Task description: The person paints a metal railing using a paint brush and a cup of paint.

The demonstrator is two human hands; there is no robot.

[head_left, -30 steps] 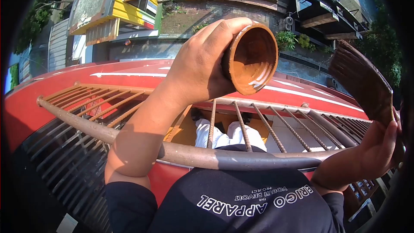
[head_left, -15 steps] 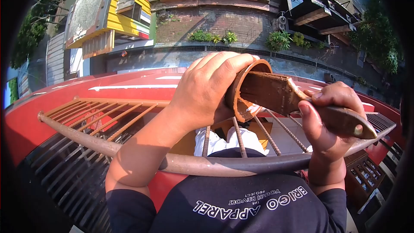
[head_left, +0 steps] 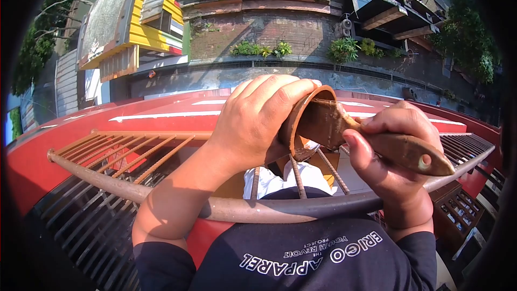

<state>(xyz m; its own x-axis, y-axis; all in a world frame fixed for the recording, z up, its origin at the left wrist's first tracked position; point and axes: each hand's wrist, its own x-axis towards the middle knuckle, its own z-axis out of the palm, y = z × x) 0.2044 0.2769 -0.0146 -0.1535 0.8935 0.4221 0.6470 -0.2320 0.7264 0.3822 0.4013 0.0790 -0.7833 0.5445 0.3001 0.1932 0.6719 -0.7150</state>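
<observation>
My left hand (head_left: 258, 116) is wrapped round the outside of a brown cup-shaped container (head_left: 295, 124), which is tilted with its mouth facing right. A wide brown-coated paint brush (head_left: 401, 148) is gripped by its handle in my right hand (head_left: 398, 151). The brush's head lies inside the mouth of the container, and its tip is hidden there. Below both hands runs the curved metal rail (head_left: 258, 210) of a railing, with ribbed bars beneath it.
Orange-brown bars (head_left: 126, 151) are at the left of the railing. A red ledge (head_left: 177, 108) curves beyond it. Far below are a yellow-walled shed (head_left: 153, 21), a brick yard with plants and a dark frame structure. A brown slatted object (head_left: 458, 213) stands at the lower right.
My right hand has moved left and slightly down, and the brush head has gone deeper into the container. My left hand still holds the container, shifted slightly left.
</observation>
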